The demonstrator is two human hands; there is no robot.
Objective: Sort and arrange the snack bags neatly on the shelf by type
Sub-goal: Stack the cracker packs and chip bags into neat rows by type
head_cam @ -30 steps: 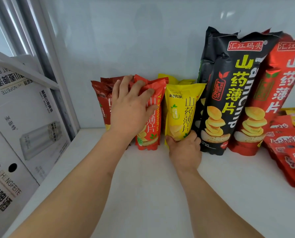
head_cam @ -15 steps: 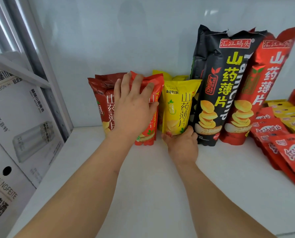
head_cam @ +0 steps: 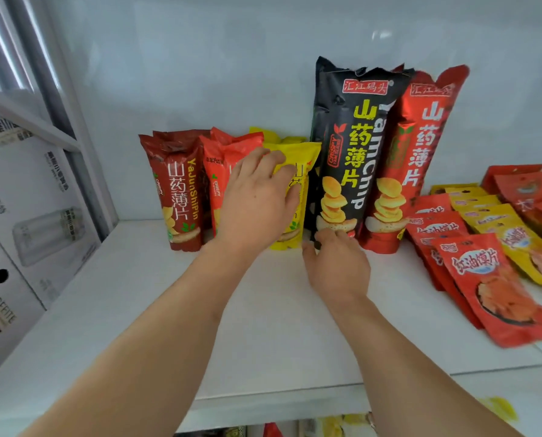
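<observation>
So we've got a white shelf board (head_cam: 137, 310) with lots of bare room across the front and the whole left side, up to the front lip. All the stock sits at the back wall: a small dark-red foil chip bag (head_cam: 176, 190), a small orange-red chip bag (head_cam: 219, 171), a small yellow chip bag (head_cam: 298, 159), then a tall black chip bag (head_cam: 348, 146) and a tall red chip bag (head_cam: 421, 152), all upright and packed touching. Off to the right, flat red pouches (head_cam: 490, 285) and flat yellow pouches (head_cam: 484, 212) lie overlapping, running out of frame at the edge.

Our left hand (head_cam: 257, 206) lies flat with relaxed fingers against the fronts of the yellow and orange-red bags, hiding most of their print. Our right hand (head_cam: 336, 266) is at the foot of the black bag, fingers curled onto its bottom corner; whether it really pinches the foil we can't tell. A white printed carton (head_cam: 27, 216) at far left is cut off.

Compared with a second ago, the left hand has slid off the red bags over to the yellow one, and the right has left the yellow bag's base for the black one.
</observation>
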